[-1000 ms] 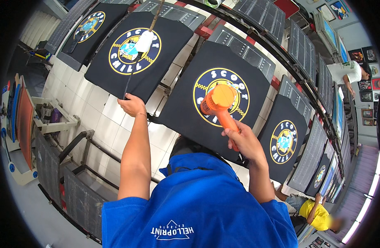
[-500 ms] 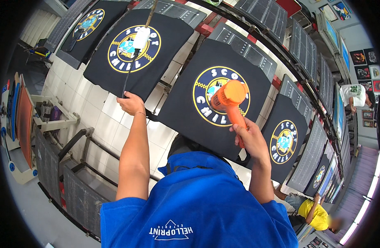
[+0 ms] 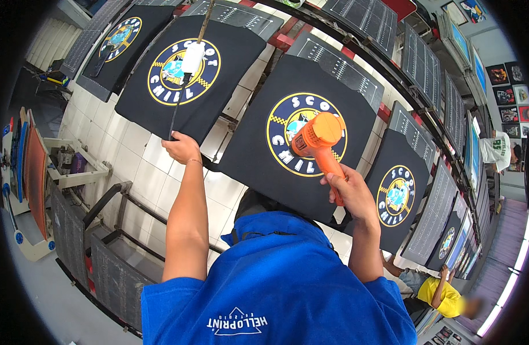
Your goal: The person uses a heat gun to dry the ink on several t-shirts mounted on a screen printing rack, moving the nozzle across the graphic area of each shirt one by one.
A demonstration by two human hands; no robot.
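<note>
My right hand [image 3: 354, 192] is wrapped round the handle of an orange heat gun [image 3: 323, 131]. Its nozzle points at the round printed design on a black T-shirt [image 3: 258, 141], and the gun's body hides part of that print. On the left, my left hand [image 3: 182, 148] has its fingers closed on a thin black cord [image 3: 176, 112], beside the near edge of another black T-shirt [image 3: 140, 95]. The cord runs up to a white socket block [image 3: 193, 56], which hangs from a brown cable in front of that shirt's print.
More printed black shirts lie on boards to the right [image 3: 398, 198] and far left [image 3: 117, 43]. Bare grey boards [image 3: 371, 26] line a dark rail. Metal frames [image 3: 123, 201] stand left over white floor tiles. A person in yellow [image 3: 442, 296] and one in white [image 3: 495, 150] are at right.
The heat gun has turned slightly over the print, its nozzle end shifting a little left. The person in white has moved. My left hand stays almost where it was.
</note>
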